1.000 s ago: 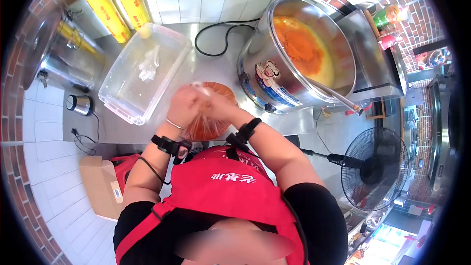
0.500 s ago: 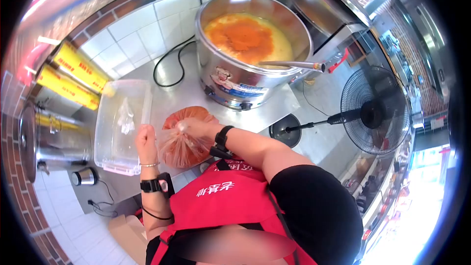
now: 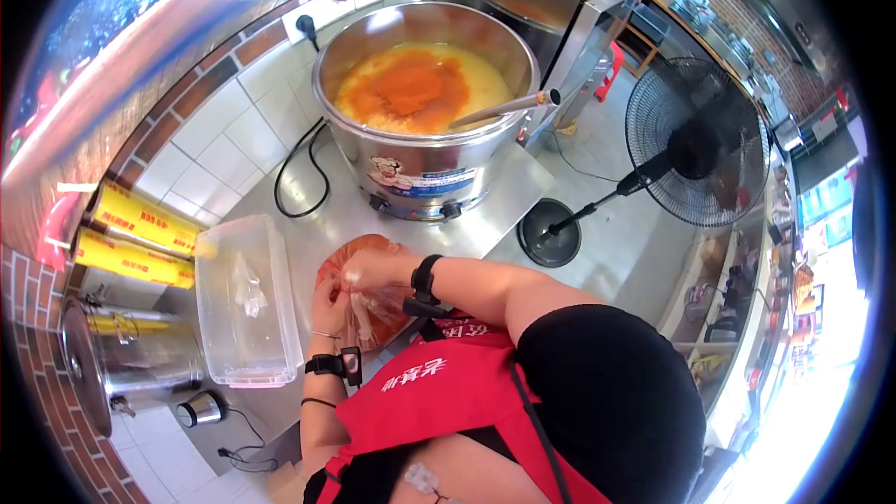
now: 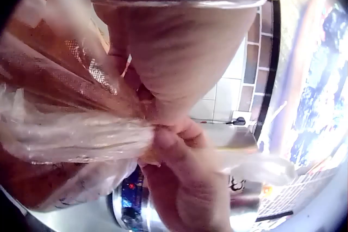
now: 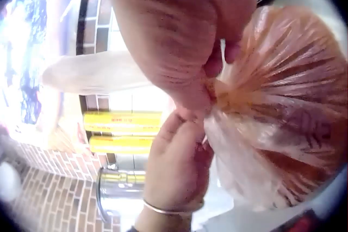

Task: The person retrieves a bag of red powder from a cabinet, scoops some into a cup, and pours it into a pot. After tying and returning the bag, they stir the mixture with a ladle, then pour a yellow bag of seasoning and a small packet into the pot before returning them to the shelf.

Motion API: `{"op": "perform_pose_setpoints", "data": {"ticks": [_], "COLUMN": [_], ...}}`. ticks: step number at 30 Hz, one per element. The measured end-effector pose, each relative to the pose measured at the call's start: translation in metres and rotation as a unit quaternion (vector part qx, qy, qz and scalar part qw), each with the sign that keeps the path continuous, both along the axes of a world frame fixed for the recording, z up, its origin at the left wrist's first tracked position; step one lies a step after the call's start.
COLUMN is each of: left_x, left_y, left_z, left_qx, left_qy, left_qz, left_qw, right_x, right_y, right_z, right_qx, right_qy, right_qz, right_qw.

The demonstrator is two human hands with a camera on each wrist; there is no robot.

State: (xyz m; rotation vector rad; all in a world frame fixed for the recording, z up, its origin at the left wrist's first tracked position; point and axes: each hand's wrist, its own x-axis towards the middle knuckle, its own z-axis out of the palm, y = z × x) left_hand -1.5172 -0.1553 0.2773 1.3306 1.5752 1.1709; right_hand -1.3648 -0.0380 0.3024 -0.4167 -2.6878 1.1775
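A clear plastic bag (image 3: 378, 303) with orange-red contents rests on the steel counter near its front edge. At its gathered neck both hands meet. The left hand (image 3: 329, 306), with a bracelet at the wrist, pinches the twisted plastic. Beside it the right hand (image 3: 373, 269) grips the neck of the bag (image 5: 288, 107). In the right wrist view the right hand (image 5: 179, 36) is above the left hand (image 5: 176, 166), fingertips close together. A loose end of plastic sticks out past the hands in both wrist views.
A large steel pot (image 3: 425, 154) with yellow liquid, orange powder and a ladle handle (image 3: 504, 107) stands behind. Left are a clear plastic bin (image 3: 245, 317), yellow boxes (image 3: 140, 233) and a steel container (image 3: 140, 355). A black fan (image 3: 695, 145) stands right; a cord lies on the counter.
The left hand, apart from the bag half a second ago, is back at its neck beside the right hand. The head view has turned, shifting the pot left.
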Motion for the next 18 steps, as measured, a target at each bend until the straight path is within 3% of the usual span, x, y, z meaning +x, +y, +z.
{"op": "perform_pose_setpoints", "data": {"ticks": [1, 3, 4, 6, 10, 12, 16, 17, 18], "left_x": [-0.002, -0.005, -0.010, -0.020, 0.006, -0.014, -0.020, -0.017, -0.012], "left_y": [0.000, -0.001, -0.001, 0.005, 0.003, 0.001, 0.003, 0.005, 0.005], "left_z": [-0.002, 0.002, -0.007, -0.022, 0.005, -0.001, -0.007, 0.011, 0.024], "left_qx": [0.001, -0.066, -0.068, -0.065, -0.017, -0.113, -0.079, 0.069, 0.211], "left_qy": [0.001, 0.004, 0.005, -0.190, -0.274, -0.121, -0.019, 0.219, 0.438], "left_qz": [-0.009, -0.022, -0.030, 0.012, 0.068, -0.046, -0.081, -0.078, -0.071], "left_qw": [1.000, 0.998, 0.997, 0.980, 0.959, 0.985, 0.993, 0.970, 0.871], "right_x": [0.001, 0.004, 0.002, -0.007, 0.001, 0.008, 0.018, 0.023, 0.030], "right_y": [-0.005, -0.023, -0.024, -0.019, -0.021, -0.018, -0.020, -0.024, -0.030], "right_z": [0.000, 0.031, 0.021, 0.000, 0.000, 0.005, -0.001, 0.004, 0.006], "right_qx": [0.001, 0.160, 0.158, 0.259, 0.311, 0.310, 0.267, 0.247, 0.226], "right_qy": [0.001, 0.042, 0.041, 0.167, 0.132, 0.098, 0.030, 0.038, 0.045], "right_qz": [-0.009, -0.161, -0.170, -0.177, -0.181, -0.185, -0.115, -0.112, -0.106], "right_qw": [1.000, 0.973, 0.972, 0.935, 0.923, 0.927, 0.956, 0.962, 0.967]}}
